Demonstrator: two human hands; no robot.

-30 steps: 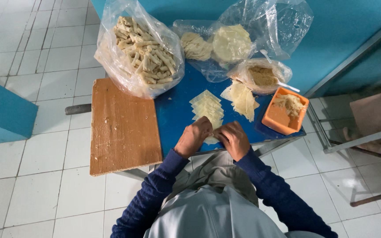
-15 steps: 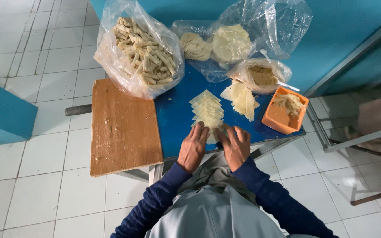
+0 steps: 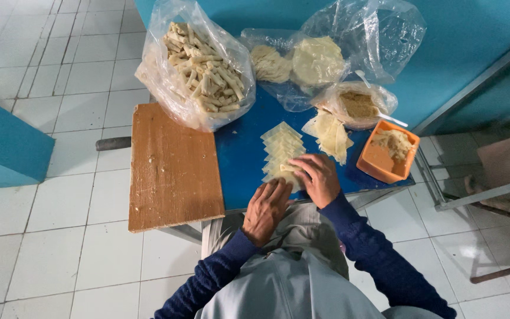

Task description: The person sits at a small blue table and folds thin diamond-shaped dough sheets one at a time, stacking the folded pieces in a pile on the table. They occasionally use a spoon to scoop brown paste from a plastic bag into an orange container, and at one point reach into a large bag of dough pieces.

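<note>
On the blue table (image 3: 240, 159) a row of pale square wrappers (image 3: 281, 147) lies overlapped, running away from me. My right hand (image 3: 321, 179) rests on the near end of the row, its fingertips pinching a small folded wrapper (image 3: 286, 169). My left hand (image 3: 267, 208) lies flat at the table's front edge just below that wrapper, fingers stretched out and holding nothing. Both arms wear dark blue sleeves.
A wooden board (image 3: 172, 171) covers the table's left part. A plastic bag of finished rolls (image 3: 199, 65) stands behind it. More bags hold wrappers (image 3: 317, 59) and filling (image 3: 358, 105). An orange tub of filling (image 3: 388, 155) and a loose wrapper pile (image 3: 330, 133) are at right.
My hands, close together at the row's near end a second ago, spread flat, then the right hand moved forward onto the wrapper while the left stayed by the edge.
</note>
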